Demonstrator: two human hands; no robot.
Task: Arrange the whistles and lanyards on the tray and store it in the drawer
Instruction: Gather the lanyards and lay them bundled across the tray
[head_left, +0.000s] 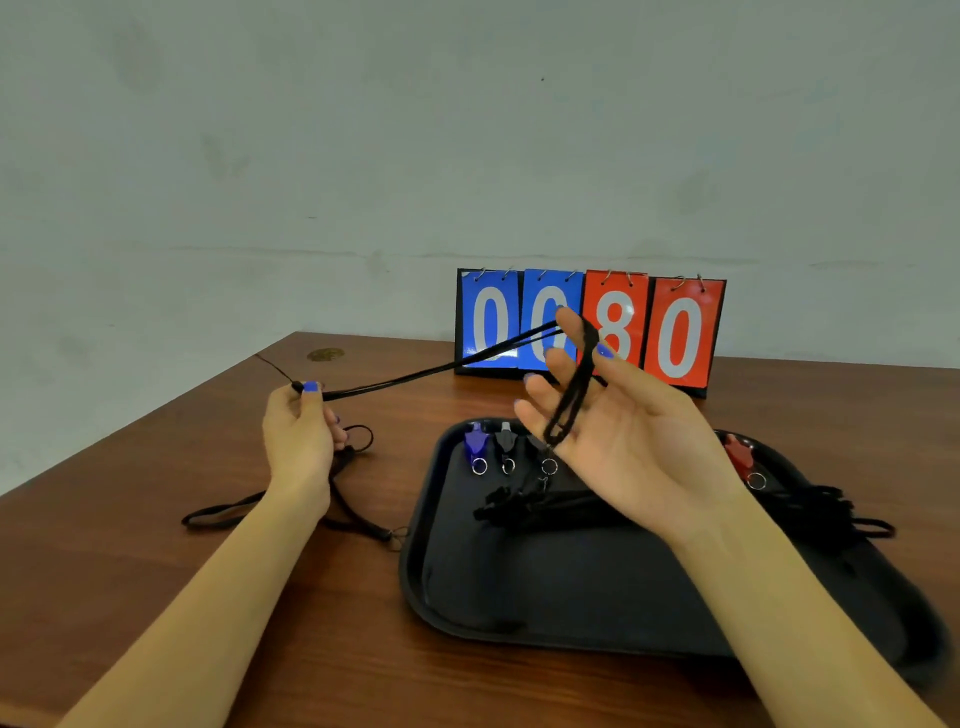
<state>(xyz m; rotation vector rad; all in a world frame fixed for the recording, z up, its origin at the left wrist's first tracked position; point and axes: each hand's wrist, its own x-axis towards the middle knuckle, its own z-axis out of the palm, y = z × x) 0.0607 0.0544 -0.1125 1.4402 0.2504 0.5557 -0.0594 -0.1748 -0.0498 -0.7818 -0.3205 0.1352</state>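
One lanyard (441, 369) taut between hands, left grip (301, 415) pinching, right (613, 431) seemingly looped.

Brown wooden counter (156, 519), flip scoreboard (589, 327) standing upright at its far edge with blue cards 00 and red cards 80, pale wall (363, 130) behind, small yellowish stain (325, 354) on counter

Matt black plastic tray (519, 613) on smooth brown wood counter (208, 597); woven cloth lanyard (415, 375); glossy scoreboard (680, 332) cards
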